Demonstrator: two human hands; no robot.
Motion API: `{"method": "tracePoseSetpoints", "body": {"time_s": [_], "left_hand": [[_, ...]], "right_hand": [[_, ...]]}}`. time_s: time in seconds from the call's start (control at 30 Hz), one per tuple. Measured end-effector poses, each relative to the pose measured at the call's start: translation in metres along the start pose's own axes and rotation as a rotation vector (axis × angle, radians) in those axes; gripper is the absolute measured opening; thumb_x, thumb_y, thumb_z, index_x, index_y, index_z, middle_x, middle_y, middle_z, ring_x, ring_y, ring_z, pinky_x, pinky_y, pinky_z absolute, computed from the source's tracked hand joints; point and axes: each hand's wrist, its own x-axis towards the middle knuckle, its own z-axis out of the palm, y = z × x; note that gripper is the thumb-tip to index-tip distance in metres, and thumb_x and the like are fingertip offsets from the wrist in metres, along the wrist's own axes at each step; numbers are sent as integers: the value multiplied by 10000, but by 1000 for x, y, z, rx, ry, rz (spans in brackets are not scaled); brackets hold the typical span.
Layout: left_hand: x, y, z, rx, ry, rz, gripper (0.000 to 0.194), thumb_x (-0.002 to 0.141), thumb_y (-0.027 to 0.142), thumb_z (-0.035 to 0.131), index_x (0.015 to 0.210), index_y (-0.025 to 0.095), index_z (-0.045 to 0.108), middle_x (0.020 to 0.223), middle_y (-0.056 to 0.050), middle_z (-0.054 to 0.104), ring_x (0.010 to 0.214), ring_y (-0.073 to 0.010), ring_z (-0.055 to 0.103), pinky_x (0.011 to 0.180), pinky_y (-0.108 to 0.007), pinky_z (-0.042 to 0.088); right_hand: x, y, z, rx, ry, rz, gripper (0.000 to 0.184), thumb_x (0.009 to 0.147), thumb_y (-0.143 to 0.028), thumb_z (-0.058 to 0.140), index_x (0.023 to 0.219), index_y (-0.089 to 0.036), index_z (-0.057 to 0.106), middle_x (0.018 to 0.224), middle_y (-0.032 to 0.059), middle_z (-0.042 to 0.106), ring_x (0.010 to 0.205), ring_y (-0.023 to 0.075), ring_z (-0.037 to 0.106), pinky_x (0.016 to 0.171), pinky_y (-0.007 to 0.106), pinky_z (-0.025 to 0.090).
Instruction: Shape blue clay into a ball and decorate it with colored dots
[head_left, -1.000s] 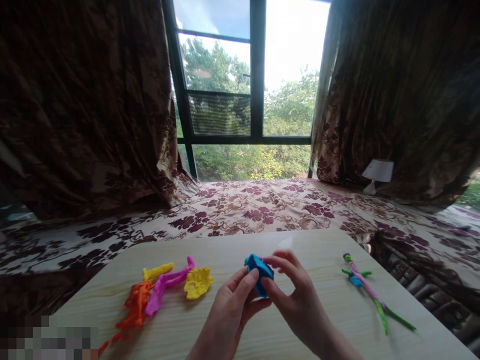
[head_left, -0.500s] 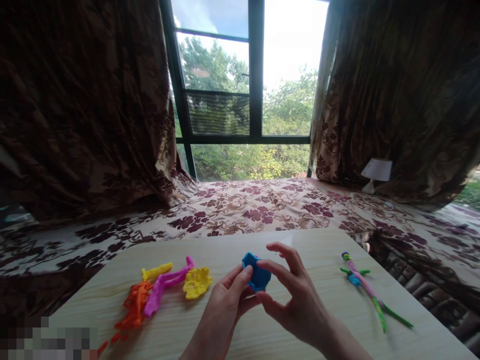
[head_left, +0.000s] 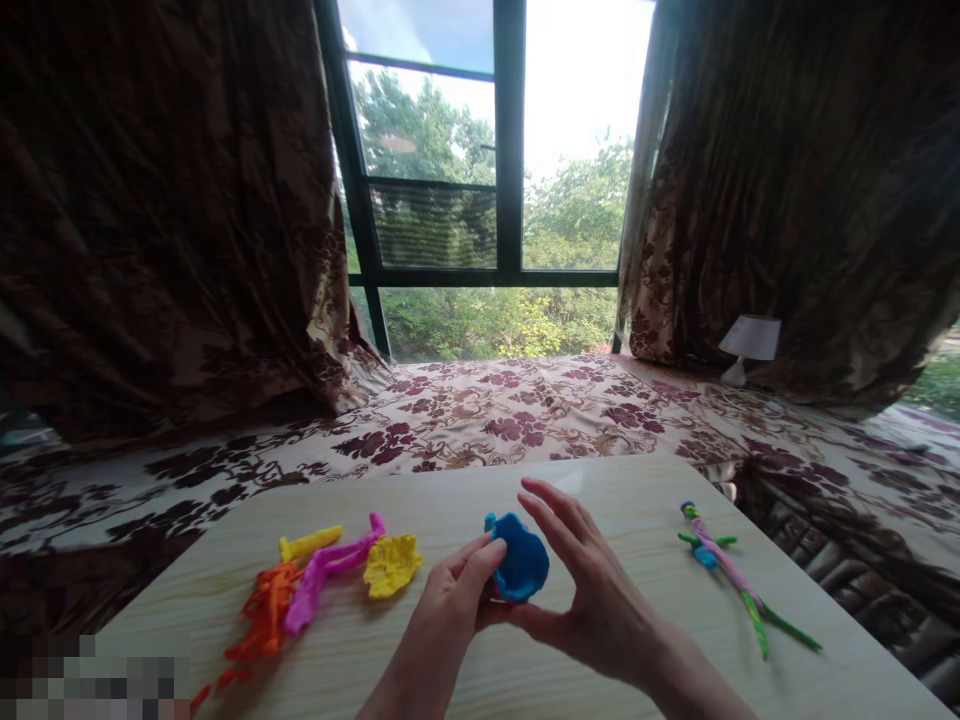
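Note:
My left hand [head_left: 457, 590] pinches a thin, cupped sheet of blue modelling clay [head_left: 523, 562] between its thumb and fingers, above the table. Close on the other side is my right hand [head_left: 574, 565], its fingers apart and curved around the sheet's right side. The right thumb is at the lower edge of the blue clay; whether it presses there I cannot tell. A small blue bit sticks up at the sheet's upper left. The left fingers behind the clay are partly hidden.
Left on the pale wooden table [head_left: 600, 490] lie a yellow clay roll [head_left: 311, 543], a crumpled yellow piece [head_left: 392, 566], a long pink strip [head_left: 330, 570] and orange clay [head_left: 266, 610]. A figure of pink and green clay [head_left: 724, 565] lies right. A lamp [head_left: 750, 340] stands behind.
The blue clay has turned and now shows a rounder, wider face. My right hand's fingers have straightened and drawn closer together beside it. The view has shifted slightly.

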Motion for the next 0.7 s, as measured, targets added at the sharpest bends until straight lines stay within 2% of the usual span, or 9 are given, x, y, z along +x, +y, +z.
{"method": "tracePoseSetpoints", "body": {"time_s": [0.07, 0.17, 0.3, 0.37, 0.43, 0.5, 0.6, 0.7], "left_hand": [[1, -3, 1, 5, 23, -30, 298, 737, 374, 590, 905, 136, 654, 687, -35, 636, 684, -167, 565, 641, -303, 505], [-1, -5, 0, -32, 38, -22, 223, 729, 349, 605, 823, 157, 667, 663, -13, 619, 701, -168, 568, 641, -297, 511], [-2, -5, -3, -113, -70, 20, 198, 787, 324, 544, 801, 169, 667, 730, -16, 638, 708, -148, 555, 682, -318, 514], [-2, -6, -5, -118, -99, 16, 196, 798, 316, 532, 823, 174, 664, 761, -19, 647, 730, -150, 559, 690, -314, 513], [-1, -6, -6, -112, -96, 16, 193, 798, 319, 534, 843, 178, 657, 764, -17, 648, 727, -146, 565, 678, -293, 511], [0, -5, -6, -94, -85, 18, 206, 795, 330, 537, 854, 169, 651, 776, -26, 651, 708, -145, 567, 669, -293, 512], [-1, -2, -1, -33, -25, 30, 255, 789, 334, 540, 907, 136, 649, 772, -53, 656, 691, -151, 564, 676, -327, 520], [-4, -1, 5, 4, 27, 29, 317, 789, 320, 537, 1010, 113, 628, 760, -70, 664, 693, -162, 574, 670, -339, 523]], "right_hand": [[1, 1, -2, 4, -36, -46, 786, 693, -307, 686, 1365, -232, 284, 1408, 100, 309, 1278, 279, 280, 1026, 458, 299], [2, 3, -1, 50, -55, -98, 658, 717, -303, 682, 1307, -257, 394, 1309, 73, 467, 1241, 260, 349, 1014, 437, 327], [3, 2, 2, 116, -2, -95, 468, 783, -263, 627, 1230, -279, 491, 1182, 51, 578, 1146, 226, 462, 967, 395, 389], [2, 1, 2, 136, 9, -88, 454, 783, -265, 626, 1219, -283, 502, 1169, 54, 585, 1131, 229, 475, 956, 396, 398], [1, 1, 1, 162, 23, -56, 534, 748, -288, 663, 1247, -266, 475, 1231, 75, 532, 1156, 243, 450, 965, 399, 390], [1, 2, -1, 170, 90, 11, 540, 746, -294, 664, 1249, -243, 472, 1266, 97, 475, 1161, 247, 437, 963, 391, 390], [0, 7, -2, 133, 223, 117, 328, 807, -253, 588, 1132, -227, 565, 1112, 95, 522, 1033, 213, 510, 873, 352, 445], [0, 9, 0, 123, 225, 147, 207, 805, -251, 587, 1006, -219, 624, 930, 65, 551, 865, 184, 550, 757, 319, 476]]}}
